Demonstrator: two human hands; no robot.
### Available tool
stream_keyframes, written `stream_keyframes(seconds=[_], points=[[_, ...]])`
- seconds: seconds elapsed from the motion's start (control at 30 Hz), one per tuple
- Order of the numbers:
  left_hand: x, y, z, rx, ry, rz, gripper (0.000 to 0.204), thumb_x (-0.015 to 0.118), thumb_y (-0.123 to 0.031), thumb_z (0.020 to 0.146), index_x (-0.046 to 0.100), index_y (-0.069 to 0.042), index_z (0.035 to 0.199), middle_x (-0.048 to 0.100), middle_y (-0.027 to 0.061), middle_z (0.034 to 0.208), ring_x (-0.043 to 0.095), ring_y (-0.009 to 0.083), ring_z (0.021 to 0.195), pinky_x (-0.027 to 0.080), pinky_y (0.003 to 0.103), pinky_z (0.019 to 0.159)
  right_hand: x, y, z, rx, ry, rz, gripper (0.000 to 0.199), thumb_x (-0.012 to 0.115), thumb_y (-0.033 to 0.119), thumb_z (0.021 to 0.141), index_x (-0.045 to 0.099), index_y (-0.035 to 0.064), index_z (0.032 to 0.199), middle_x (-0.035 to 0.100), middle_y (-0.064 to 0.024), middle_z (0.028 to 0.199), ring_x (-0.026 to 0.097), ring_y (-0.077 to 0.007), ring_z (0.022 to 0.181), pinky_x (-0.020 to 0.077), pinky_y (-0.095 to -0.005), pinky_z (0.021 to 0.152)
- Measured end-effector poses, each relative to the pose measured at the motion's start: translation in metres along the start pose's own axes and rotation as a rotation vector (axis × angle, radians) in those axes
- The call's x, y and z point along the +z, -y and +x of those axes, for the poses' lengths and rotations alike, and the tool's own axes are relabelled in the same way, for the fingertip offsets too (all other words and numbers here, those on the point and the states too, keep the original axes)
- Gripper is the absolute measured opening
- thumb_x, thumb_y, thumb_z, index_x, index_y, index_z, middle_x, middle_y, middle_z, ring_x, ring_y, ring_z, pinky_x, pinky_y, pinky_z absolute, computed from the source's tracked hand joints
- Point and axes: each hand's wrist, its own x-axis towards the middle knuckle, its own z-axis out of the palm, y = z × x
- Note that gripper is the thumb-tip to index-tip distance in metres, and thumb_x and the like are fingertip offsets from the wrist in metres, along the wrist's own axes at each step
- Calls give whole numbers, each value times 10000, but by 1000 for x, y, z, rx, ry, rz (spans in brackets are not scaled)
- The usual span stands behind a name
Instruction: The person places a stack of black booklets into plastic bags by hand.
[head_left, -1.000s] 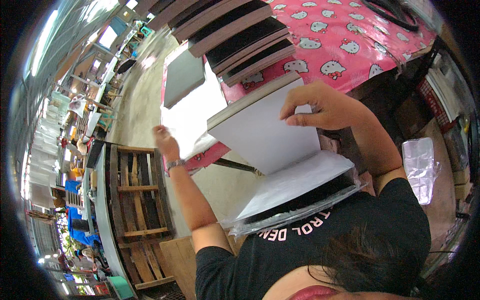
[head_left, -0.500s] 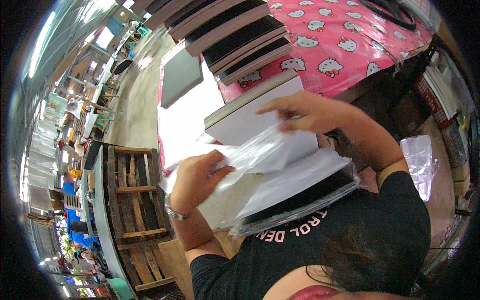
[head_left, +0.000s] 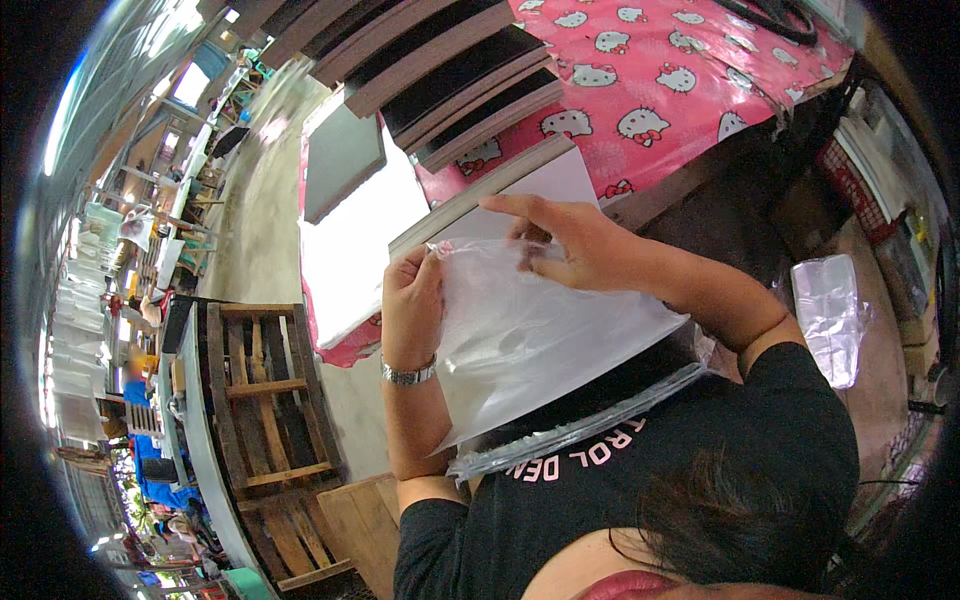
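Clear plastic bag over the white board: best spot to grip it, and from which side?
Grip the clear plastic bag at its top edge, coming from above at the two upper corners. It is limp film, and that edge is where the left hand pinches one corner and the right hand works the other, over the white board.

Both hands are close together at the clear plastic bag [head_left: 530, 340]. Beyond them, stacked dark boards [head_left: 450, 90] crowd the pink worktop [head_left: 680, 90]. To the left, bare floor [head_left: 265, 210] gives room before the wooden pallet [head_left: 265, 400].
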Motion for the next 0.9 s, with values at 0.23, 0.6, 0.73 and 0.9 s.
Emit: stream_keyframes(seconds=[0.23,0.6,0.73,0.9], points=[[22,-3,-6,339,14,117,106,604,-6,819,614,27,920,610,39,815,554,99,720,453,224,664,1,-8,7,484,32,313,114,558,141,887,588,35,916,555,1,724,492,-77,607,412,-206,560],[32,3,-8,331,-65,-102,161,652,56,759,579,18,897,578,16,761,519,63,662,426,186,588,-6,-2,10,460,50,403,177,587,186,869,601,9,871,562,-8,743,518,-76,708,426,-231,624],[37,6,-17,369,19,-107,323,693,61,715,525,-10,981,482,-34,696,453,44,642,378,163,577,-1,-11,7,190,-83,31,195,560,186,886,623,3,862,578,-20,764,556,-109,727,447,-242,659],[38,15,-26,351,116,-52,627,693,68,703,401,-13,1252,453,-40,689,427,41,616,369,169,541,3,-12,12,183,-213,426,215,567,202,883,613,-6,908,586,-30,786,555,-106,759,444,-236,709]])
